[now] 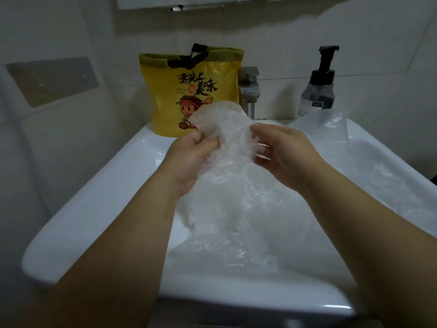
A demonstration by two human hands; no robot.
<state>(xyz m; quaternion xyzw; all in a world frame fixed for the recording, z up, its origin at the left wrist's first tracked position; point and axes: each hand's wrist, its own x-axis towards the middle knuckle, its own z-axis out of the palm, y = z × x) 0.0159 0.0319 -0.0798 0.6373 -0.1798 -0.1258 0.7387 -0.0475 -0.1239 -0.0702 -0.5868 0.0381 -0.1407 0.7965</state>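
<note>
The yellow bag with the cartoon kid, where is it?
In the head view, the yellow bag stands on the back left rim of the sink, just left of the tap and behind the crumpled clear plastic.

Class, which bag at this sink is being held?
The crumpled clear bag, gripped by left hand and right hand; the yellow bag stands behind, the other clear bag lies right.

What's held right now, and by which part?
A clear plastic bag: left hand and right hand both pinch its crumpled top edge; the rest hangs into the sink.
</note>
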